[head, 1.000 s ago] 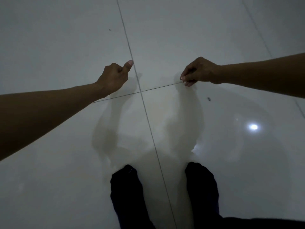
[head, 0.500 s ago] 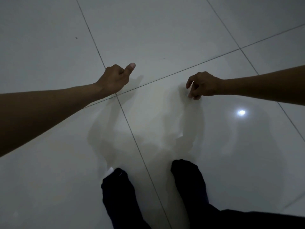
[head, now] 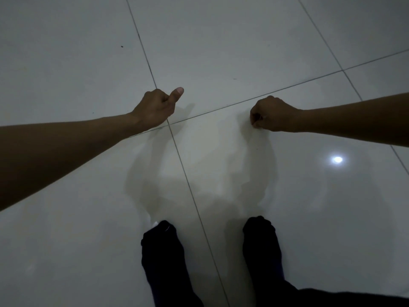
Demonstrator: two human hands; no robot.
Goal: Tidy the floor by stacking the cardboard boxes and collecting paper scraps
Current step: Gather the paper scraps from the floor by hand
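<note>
A small white scrap [head: 155, 224] lies on the glossy tiled floor [head: 221, 41], touching the toe of the left black sock [head: 162, 251]; no boxes show. Above the floor, the left hand [head: 155, 108] is a fist with the thumb stuck out, holding nothing visible. The right hand [head: 271, 115] has its fingers curled tight together, and whether they pinch anything cannot be told; a lamp's glare [head: 337, 159] shines near the right sock [head: 261, 244].

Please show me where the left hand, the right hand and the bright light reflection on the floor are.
left hand [head: 155, 109], head view, back of hand.
right hand [head: 271, 115], head view, knuckles.
light reflection [head: 337, 159], head view, its centre.
</note>
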